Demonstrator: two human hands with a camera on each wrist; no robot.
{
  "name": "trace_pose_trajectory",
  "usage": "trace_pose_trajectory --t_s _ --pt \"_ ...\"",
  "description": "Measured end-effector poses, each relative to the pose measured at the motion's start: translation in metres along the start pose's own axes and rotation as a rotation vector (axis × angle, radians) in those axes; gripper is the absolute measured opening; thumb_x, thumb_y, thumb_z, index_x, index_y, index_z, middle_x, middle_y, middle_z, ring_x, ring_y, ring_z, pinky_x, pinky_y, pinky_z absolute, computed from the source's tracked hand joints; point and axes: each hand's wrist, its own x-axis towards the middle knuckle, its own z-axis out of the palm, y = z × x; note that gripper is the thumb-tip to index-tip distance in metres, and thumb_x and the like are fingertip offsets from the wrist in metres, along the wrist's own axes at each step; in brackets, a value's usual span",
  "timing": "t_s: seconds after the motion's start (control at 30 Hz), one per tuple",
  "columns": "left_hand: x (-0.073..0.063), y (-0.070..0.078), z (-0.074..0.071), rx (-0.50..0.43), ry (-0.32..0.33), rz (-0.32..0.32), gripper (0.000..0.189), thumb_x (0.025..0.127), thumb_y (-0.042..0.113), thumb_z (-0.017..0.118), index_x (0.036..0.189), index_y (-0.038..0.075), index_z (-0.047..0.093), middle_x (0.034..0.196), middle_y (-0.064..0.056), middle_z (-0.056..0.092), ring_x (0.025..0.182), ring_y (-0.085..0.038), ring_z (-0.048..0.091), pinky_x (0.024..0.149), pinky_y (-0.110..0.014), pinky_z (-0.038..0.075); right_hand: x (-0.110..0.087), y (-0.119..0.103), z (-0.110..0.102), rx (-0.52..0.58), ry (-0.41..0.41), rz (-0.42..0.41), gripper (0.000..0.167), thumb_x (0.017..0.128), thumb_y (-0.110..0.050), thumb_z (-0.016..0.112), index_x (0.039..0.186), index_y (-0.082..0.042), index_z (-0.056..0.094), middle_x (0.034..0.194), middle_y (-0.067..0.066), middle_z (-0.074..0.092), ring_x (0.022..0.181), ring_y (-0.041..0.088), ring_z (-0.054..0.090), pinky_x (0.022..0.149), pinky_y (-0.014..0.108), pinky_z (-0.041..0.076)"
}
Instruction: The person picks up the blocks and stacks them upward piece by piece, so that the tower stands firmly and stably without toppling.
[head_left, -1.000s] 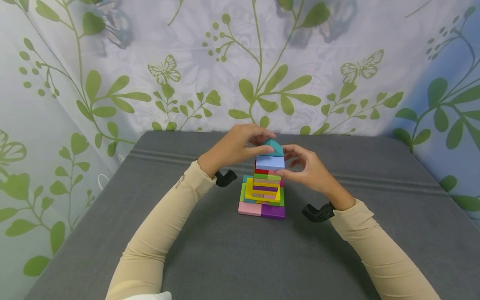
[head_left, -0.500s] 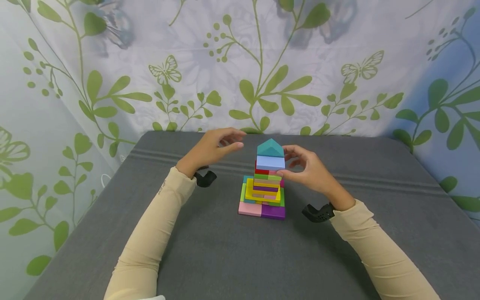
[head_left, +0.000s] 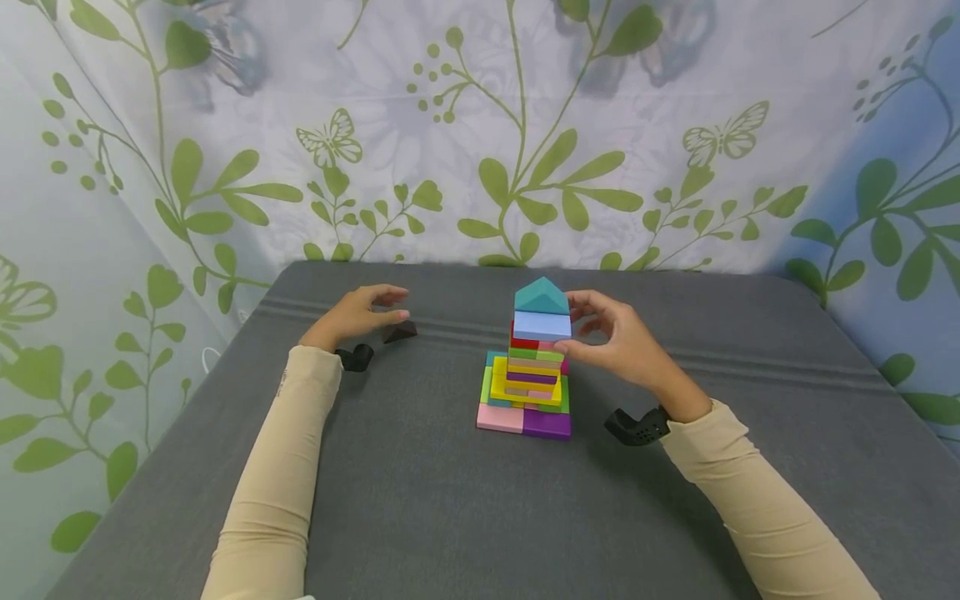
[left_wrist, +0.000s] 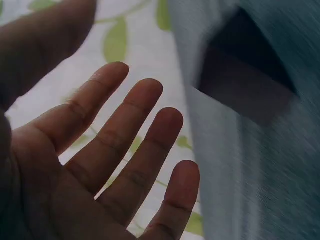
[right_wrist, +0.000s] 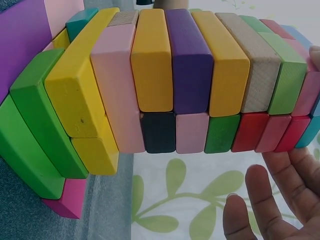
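A tower of colourful wooden blocks [head_left: 532,377] stands on the grey table, topped by a light blue block [head_left: 542,325] and a teal triangular block [head_left: 542,297]. At its upper right, my right hand [head_left: 618,337] holds the tower, thumb at the front and fingers further back. In the right wrist view, fingertips [right_wrist: 275,160] touch the upper layers while the other fingers stay apart. My left hand [head_left: 356,315] is off to the left with relaxed fingers and nothing in it. Just beside it lies a dark brown triangular block [head_left: 401,332], blurred in the left wrist view.
Grey cloth covers the table [head_left: 435,508]. A patterned curtain [head_left: 420,150] hangs behind it. Black wrist mounts [head_left: 637,426] stick out below both hands. A white cord loop [head_left: 210,360] shows past the left table edge.
My left hand has let go of the teal triangular block and moved left and down to the dark triangular block. My right hand has stayed at the tower.
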Motion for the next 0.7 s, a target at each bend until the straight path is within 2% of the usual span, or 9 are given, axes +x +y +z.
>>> trace_pose_trajectory --t_s 0.1,0.2,0.37,0.5,0.7 --pt "-0.001 -0.012 0.001 0.036 -0.019 -0.048 0.061 0.107 0.020 0.071 0.159 -0.004 0.048 0.162 -0.027 0.048 0.150 -0.048 0.043 0.121 -0.064 0.036 0.000 0.001 0.000 0.002 0.003 -0.006 0.055 0.093 -0.002 0.081 0.142 0.009 0.059 0.129 0.022 0.066 0.110 0.018 0.060 0.096 0.030 0.054" --pt "0.000 -0.022 0.003 0.064 -0.017 -0.073 0.057 0.105 0.019 0.075 0.153 -0.005 0.055 0.154 -0.029 0.056 0.144 -0.048 0.051 0.118 -0.063 0.040 -0.001 0.001 0.000 0.006 0.005 -0.009 0.055 0.093 -0.002 0.081 0.142 0.009 0.059 0.129 0.021 0.067 0.110 0.017 0.061 0.096 0.031 0.054" --pt "0.003 -0.029 0.006 0.096 0.032 -0.051 0.044 0.103 0.019 0.078 0.138 -0.005 0.067 0.134 -0.027 0.070 0.127 -0.045 0.064 0.109 -0.061 0.048 -0.001 0.000 0.000 0.014 0.003 -0.010 0.055 0.093 -0.003 0.080 0.143 0.009 0.059 0.130 0.022 0.066 0.111 0.019 0.061 0.097 0.035 0.054" --pt "0.005 -0.016 0.007 0.106 0.102 0.031 0.038 0.102 0.019 0.078 0.132 -0.002 0.071 0.123 -0.022 0.074 0.115 -0.039 0.069 0.101 -0.058 0.052 -0.001 0.000 0.001 0.013 0.001 -0.006 0.055 0.093 -0.002 0.080 0.142 0.009 0.059 0.130 0.022 0.066 0.111 0.020 0.061 0.097 0.034 0.054" --pt "0.001 0.029 0.008 0.066 0.190 0.220 0.034 0.100 0.016 0.079 0.131 0.002 0.074 0.114 -0.017 0.075 0.107 -0.035 0.070 0.097 -0.057 0.052 -0.001 0.001 0.001 0.014 0.004 -0.010 0.054 0.093 -0.001 0.080 0.142 0.010 0.059 0.129 0.022 0.066 0.110 0.019 0.061 0.096 0.033 0.055"
